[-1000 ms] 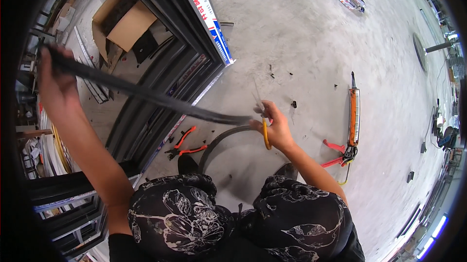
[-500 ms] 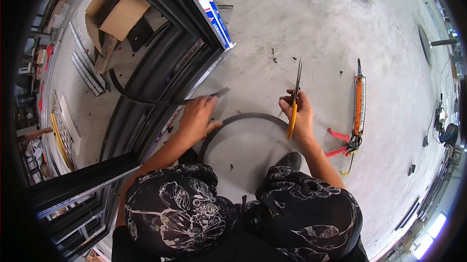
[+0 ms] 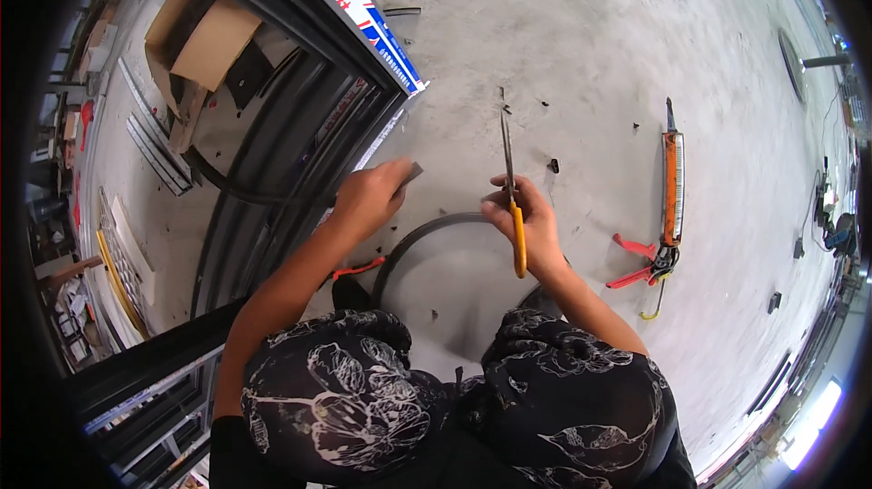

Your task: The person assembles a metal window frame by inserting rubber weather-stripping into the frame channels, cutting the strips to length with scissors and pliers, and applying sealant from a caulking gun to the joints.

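My left hand (image 3: 368, 198) is closed around a black rubber strip (image 3: 247, 195) close to its cut end, which pokes out past the fingers. From there the strip runs left across the dark window frame (image 3: 363, 62) and curves down into it. In my right hand (image 3: 536, 227) are scissors with yellow handles (image 3: 519, 244), blades pointing away from me and apart from the strip. How far the blades are spread is hard to see. On the floor between my feet lies a curved black strip (image 3: 427, 227), partly hidden by my right hand and legs.
An orange caulking gun (image 3: 671, 189) with red handles lies to the right. Small black scraps (image 3: 552, 165) dot the concrete floor. A red-handled tool (image 3: 363, 266) shows beside my left forearm. Inside the frame's opening are a cardboard box (image 3: 213, 42) and metal profiles (image 3: 156, 153).
My left hand has closed on the strip near its end. My right hand has moved left with the scissors, nearer the strip. A black scrap and the red-handled tool have come into sight.
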The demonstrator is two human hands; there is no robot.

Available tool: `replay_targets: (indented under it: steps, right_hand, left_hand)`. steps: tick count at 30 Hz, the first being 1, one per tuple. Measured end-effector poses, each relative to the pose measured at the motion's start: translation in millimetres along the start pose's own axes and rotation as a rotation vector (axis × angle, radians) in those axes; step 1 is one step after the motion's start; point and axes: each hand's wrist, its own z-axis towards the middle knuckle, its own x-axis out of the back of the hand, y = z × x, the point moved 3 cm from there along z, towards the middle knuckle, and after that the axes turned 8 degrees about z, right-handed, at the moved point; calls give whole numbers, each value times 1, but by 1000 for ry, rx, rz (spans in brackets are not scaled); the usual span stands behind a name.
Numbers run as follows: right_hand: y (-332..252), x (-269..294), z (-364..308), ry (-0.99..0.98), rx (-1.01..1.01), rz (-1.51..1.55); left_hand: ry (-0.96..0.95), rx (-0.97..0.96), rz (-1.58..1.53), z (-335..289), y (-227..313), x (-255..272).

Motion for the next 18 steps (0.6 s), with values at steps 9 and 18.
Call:
replay_targets:
  steps: [9,18]
  right_hand:
    - [-29,-19,-20,-164,-166,211]
    - [-53,-35,-32,-251,-141,106]
  left_hand:
    - [115,-160,-669,-20,57,78]
    - [84,8,-696,-16,59,94]
